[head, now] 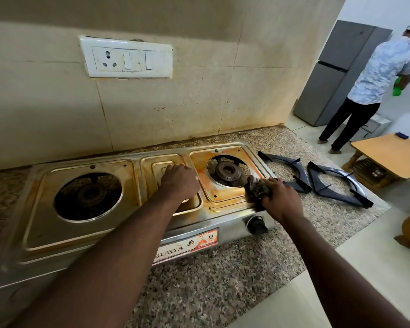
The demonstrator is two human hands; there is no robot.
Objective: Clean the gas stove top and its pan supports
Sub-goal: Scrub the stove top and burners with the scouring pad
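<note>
A two-burner steel gas stove (64,235) sits on a speckled granite counter, its top stained orange-brown around the right burner (227,171). My left hand (179,182) presses flat on the stove's middle panel. My right hand (278,198) grips a dark scrubber (258,188) at the front right corner of the stove top, next to the right burner. Two black pan supports (285,170) (339,185) lie off the stove on the counter to the right. The left burner (89,196) is bare.
A switch and socket plate (126,58) is on the stained tiled wall behind the stove. The black knob (257,224) faces front. Beyond the counter's right end stand a wooden table (393,155), a grey fridge (339,74) and another person (374,86).
</note>
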